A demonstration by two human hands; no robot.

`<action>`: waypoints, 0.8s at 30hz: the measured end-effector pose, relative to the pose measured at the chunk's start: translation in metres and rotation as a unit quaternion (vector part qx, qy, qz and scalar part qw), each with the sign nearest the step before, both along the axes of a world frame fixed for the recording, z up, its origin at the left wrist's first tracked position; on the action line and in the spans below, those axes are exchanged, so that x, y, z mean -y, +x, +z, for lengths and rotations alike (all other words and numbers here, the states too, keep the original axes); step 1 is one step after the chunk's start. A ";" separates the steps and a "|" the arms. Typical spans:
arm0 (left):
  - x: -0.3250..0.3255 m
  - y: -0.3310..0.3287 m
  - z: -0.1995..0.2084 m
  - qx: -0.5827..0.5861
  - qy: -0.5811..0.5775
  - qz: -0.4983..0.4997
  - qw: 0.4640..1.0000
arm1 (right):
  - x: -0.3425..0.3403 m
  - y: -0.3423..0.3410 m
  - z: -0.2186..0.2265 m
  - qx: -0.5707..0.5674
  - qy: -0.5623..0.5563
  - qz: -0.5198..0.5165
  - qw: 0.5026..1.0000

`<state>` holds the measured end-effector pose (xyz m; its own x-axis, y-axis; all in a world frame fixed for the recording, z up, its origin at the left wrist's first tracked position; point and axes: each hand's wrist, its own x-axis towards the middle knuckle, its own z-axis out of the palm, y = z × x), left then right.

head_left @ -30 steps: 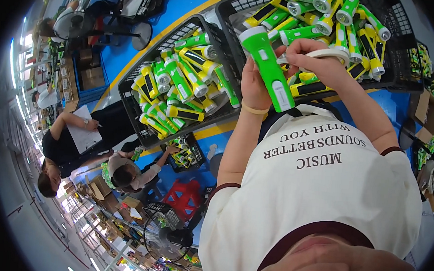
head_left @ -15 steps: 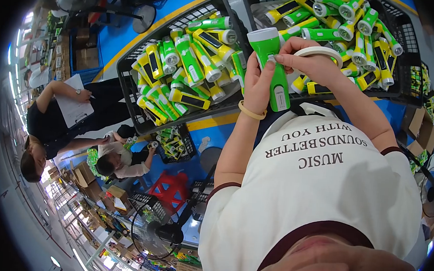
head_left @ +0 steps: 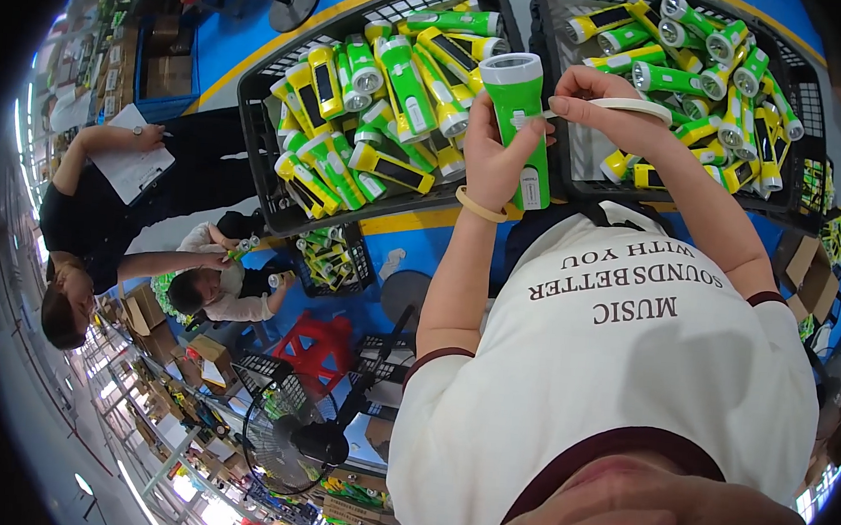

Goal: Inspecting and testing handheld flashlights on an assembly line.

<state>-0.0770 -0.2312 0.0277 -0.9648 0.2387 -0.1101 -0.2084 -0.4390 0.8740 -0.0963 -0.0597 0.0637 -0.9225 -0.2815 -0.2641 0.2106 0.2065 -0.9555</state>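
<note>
My left hand (head_left: 494, 156) is closed around the body of a green flashlight (head_left: 515, 93), whose wide white head points up and away from me. Its thumb lies along the front, below the switch area. Just right of the flashlight, my right hand (head_left: 608, 115) has thumb and index finger pinched together. A thin pale bit shows between those fingertips and the flashlight, too small to name. A white ring-shaped band (head_left: 647, 109), possibly a tape roll, sits around the right hand. A cream-coloured band (head_left: 480, 206) circles my left wrist.
Two black crates, one on the left (head_left: 254, 146) and one on the right (head_left: 580, 181), hold many green and yellow flashlights. A person with a clipboard (head_left: 133, 163) stands at left, near another person (head_left: 212, 279) handling flashlights. A black fan (head_left: 318, 442) and red stool (head_left: 314, 352) stand lower left.
My right fingertips have drawn slightly right, off the flashlight's switch area. The flashlight is turned a little more upright, still in my left hand. The whole view has shifted slightly.
</note>
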 end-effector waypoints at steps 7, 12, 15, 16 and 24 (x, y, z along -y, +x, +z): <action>0.023 -0.010 -0.022 0.167 0.063 0.036 0.983 | 0.040 -0.001 -0.036 -0.127 -0.062 -0.035 0.989; 0.135 -0.036 -0.081 0.124 -0.064 0.351 0.926 | -0.009 -0.004 -0.050 -0.106 0.040 -0.129 0.985; 0.191 -0.049 -0.122 0.095 -0.461 0.307 0.827 | -0.041 0.008 -0.056 -0.054 0.051 -0.140 0.987; 0.185 -0.051 -0.120 0.134 -0.584 0.234 0.766 | -0.048 0.011 -0.057 -0.054 0.051 -0.145 0.987; -0.022 -0.029 -0.057 -0.229 -0.590 0.163 0.757 | -0.154 0.045 -0.064 -0.004 -0.018 -0.322 0.946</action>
